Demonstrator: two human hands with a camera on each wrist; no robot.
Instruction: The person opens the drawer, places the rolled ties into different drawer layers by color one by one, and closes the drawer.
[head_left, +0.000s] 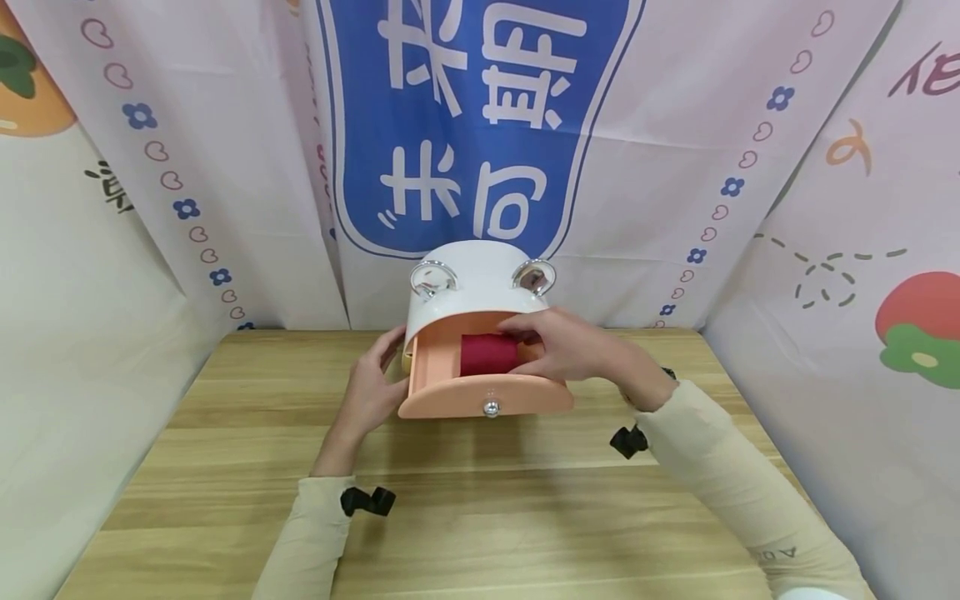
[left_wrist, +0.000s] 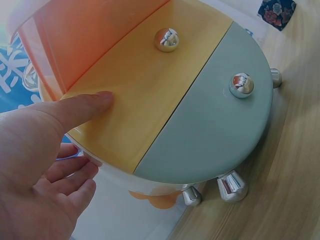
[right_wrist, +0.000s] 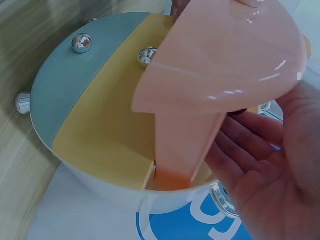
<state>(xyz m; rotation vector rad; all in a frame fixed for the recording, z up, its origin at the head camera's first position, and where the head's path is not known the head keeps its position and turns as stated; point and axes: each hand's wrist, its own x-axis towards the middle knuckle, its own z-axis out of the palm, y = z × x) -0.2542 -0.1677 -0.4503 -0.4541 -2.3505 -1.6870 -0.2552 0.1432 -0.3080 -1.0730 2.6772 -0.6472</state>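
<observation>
A small rounded cabinet [head_left: 480, 279] with two chrome loops on its white top stands at the back of the table. Its peach top drawer [head_left: 437, 358] is pulled out, and a dark red rolled cloth [head_left: 483, 355] lies across the inside. My right hand [head_left: 566, 343] reaches in from the right and holds the roll's right end between fingers and thumb; the right wrist view mostly hides the roll behind the drawer front. My left hand [head_left: 372, 385] steadies the cabinet's left side. Its thumb rests on the yellow middle drawer [left_wrist: 135, 95], fingers against the white side wall.
Below the yellow drawer sits a closed green drawer [left_wrist: 210, 110] with a chrome knob. Short chrome feet [left_wrist: 232, 186] raise the cabinet off the wooden table [head_left: 465, 517]. Printed curtains [head_left: 645, 167] hang close behind and on both sides. Some navy floral fabric [left_wrist: 277, 12] shows near the table.
</observation>
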